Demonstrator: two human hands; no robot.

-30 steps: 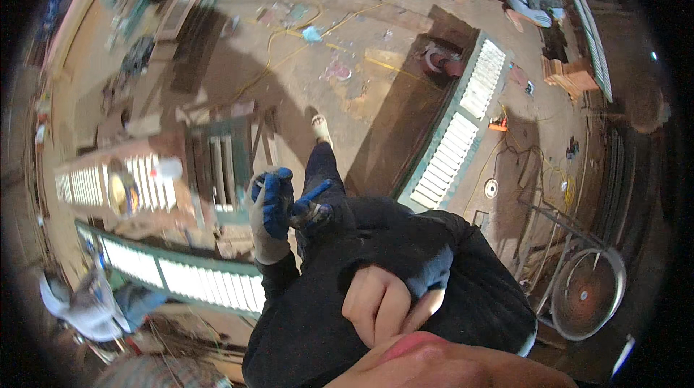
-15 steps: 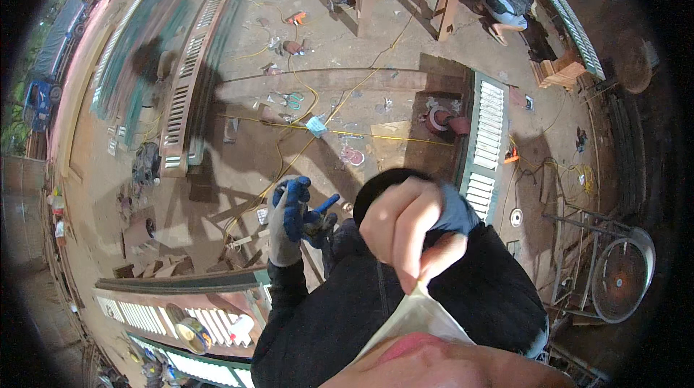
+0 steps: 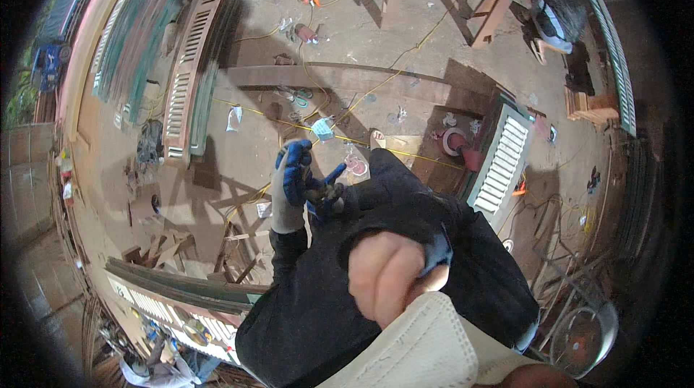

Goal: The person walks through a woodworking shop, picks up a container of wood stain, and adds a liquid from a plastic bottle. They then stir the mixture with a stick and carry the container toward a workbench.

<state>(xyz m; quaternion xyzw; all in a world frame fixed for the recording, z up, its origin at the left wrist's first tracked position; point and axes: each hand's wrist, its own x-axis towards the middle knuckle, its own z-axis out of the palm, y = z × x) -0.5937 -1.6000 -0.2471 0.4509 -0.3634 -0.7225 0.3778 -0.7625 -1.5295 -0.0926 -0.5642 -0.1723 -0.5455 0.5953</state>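
Note:
My left hand (image 3: 291,182) wears a grey work glove with a blue coated palm and is raised at left of my body. Its fingers are curled on a second, loose-looking blue and dark grey work glove (image 3: 327,187), with one blue finger sticking out. My bare right hand (image 3: 387,276) is close in front, slightly blurred, with its fingers bent. It pinches the upper edge of a white face mask (image 3: 416,344), which now spreads broadly at the bottom of the view. The fingertips are partly hidden behind the mask.
Louvred shutter panels stand at right (image 3: 502,164), upper left (image 3: 195,48) and lower left (image 3: 166,308). Yellow cords (image 3: 408,153) and a red-brown sanding tool (image 3: 463,149) lie on the floor. One person crouches upper right (image 3: 560,19), another is lower left (image 3: 163,366). A fan (image 3: 585,341) stands lower right.
My right hand has moved down toward me, and the mask has swung up and covers more of the lower view. My left hand still holds the glove. The view has shifted and a foot now shows.

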